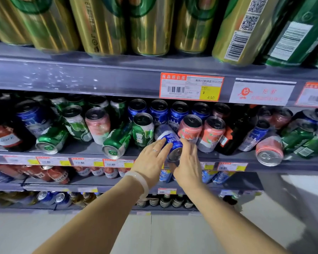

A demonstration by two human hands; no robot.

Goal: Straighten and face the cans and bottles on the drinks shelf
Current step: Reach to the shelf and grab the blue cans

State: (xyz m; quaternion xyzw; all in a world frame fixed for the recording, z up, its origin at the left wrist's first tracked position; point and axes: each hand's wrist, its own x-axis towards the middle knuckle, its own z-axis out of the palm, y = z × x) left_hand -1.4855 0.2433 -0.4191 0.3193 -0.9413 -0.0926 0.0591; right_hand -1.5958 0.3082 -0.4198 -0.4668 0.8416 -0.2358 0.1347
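Drinks shelf point(154, 153) just beyond both hands, cans jumbled, several toppled. Left hand point(151, 160) fingers straight, pressing left side of blue can point(170, 142). Right hand point(187, 162) fingers relaxed against its right side. Blue can lies tilted between hands, base toward camera. Green can point(116, 142) toppled left of left hand; pink can point(190, 128) upright above right fingertips.

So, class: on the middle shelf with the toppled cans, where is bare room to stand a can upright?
Bare shelf shows at the front edge between the fallen green can and the blue can under both hands. Little else: upright and toppled cans crowd both ends, and the fallen pink can blocks the right front.
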